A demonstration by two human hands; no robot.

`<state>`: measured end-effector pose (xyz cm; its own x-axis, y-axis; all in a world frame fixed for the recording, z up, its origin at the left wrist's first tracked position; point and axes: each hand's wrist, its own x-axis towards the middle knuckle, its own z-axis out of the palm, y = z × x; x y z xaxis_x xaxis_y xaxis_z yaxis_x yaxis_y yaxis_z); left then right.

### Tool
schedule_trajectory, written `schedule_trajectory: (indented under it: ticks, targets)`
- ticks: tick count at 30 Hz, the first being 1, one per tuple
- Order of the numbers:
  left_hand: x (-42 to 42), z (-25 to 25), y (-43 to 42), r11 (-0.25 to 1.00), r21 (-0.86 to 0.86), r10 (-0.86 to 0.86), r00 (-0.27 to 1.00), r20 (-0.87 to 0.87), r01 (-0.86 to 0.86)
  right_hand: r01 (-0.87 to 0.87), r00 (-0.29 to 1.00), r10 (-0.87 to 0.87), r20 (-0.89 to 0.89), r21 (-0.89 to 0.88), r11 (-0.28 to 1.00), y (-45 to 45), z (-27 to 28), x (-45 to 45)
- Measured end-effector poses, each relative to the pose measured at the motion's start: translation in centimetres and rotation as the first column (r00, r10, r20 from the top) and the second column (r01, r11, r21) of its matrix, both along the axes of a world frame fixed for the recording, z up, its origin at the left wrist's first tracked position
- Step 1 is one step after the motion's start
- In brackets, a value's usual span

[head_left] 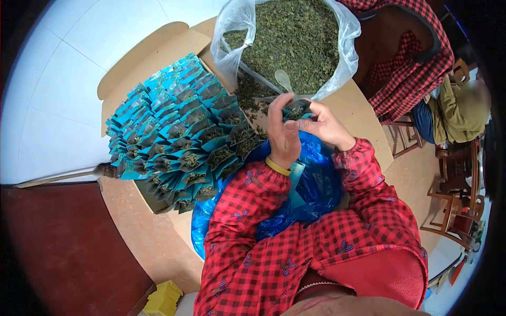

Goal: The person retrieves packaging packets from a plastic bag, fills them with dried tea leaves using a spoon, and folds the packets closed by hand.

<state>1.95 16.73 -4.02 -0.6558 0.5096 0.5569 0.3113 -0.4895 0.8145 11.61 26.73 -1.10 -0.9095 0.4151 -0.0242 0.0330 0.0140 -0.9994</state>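
Between my two hands is a small teal pouch (298,109), its mouth facing up and dark leaf bits visible inside. My left hand (282,134) grips its near left side with the fingers raised, and a yellow band circles that wrist. Curled round the pouch's right side, my right hand (328,125) has its thumb across the front. Just beyond them a pale plastic spoon (283,80) lies on dried leaves (295,37) in a clear plastic bag (348,34). Under my forearms spreads a blue plastic bag (321,184) with a flat teal pouch (297,184) on it.
To the left, a cardboard box (142,58) holds many upright teal pouches (174,116) with leaves in their open tops. Loose leaves lie near the clear bag. Red checked cloth (406,79) is at upper right, and a person in olive (464,113) sits beyond, near wooden chairs (448,210).
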Motion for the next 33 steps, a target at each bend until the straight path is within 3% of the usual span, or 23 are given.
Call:
schedule_trajectory:
  ticks: [3,9,13,16,17,21,23,26,30,33]
  targets:
    - [0.0,-0.6,0.0,0.999,-0.04,-0.019,0.998,0.06,0.021,-0.065,0.996,0.069,-0.054,0.08,0.995,0.0,1.3,0.3]
    - [-0.7,-2.8,1.0,0.999,-0.039,0.016,0.989,0.149,-0.01,0.066,0.998,-0.065,-0.027,0.037,0.997,0.1,-0.1,0.4]
    - [-0.8,-2.4,0.9,0.999,-0.028,-0.04,0.995,0.093,0.043,0.115,0.992,-0.111,-0.055,0.067,0.991,-0.2,0.2,0.7]
    - [-1.2,-2.2,0.6,0.999,-0.012,0.031,0.989,-0.146,-0.033,0.104,0.993,-0.097,-0.067,0.112,0.988,-0.1,1.1,0.4]
    - [-1.2,-2.1,0.5,0.999,-0.011,0.035,0.989,-0.145,-0.037,0.096,0.994,-0.087,-0.069,0.136,0.986,-0.1,1.7,0.4]
    - [-0.6,-1.9,0.6,0.996,0.086,0.006,0.997,-0.072,0.0,0.174,0.984,-0.168,-0.056,0.136,0.975,0.6,0.3,0.9]
    - [-0.3,-2.0,0.7,0.998,0.048,-0.036,0.999,-0.019,0.037,0.211,0.977,-0.207,-0.049,0.129,0.969,0.9,-0.7,0.9]
    - [-0.2,-2.3,0.6,0.998,0.006,-0.058,0.997,0.045,0.058,0.294,0.949,-0.296,-0.111,-0.031,0.955,0.4,-1.9,1.1]
    - [-0.1,-2.7,0.9,0.997,-0.038,-0.057,0.991,0.122,0.062,0.384,0.92,-0.378,-0.109,0.039,0.923,0.2,-2.4,0.9]
    - [-0.1,-2.4,1.1,0.998,-0.048,-0.029,0.988,0.154,0.036,0.377,0.918,-0.376,-0.121,-0.02,0.926,-0.1,-2.6,1.0]
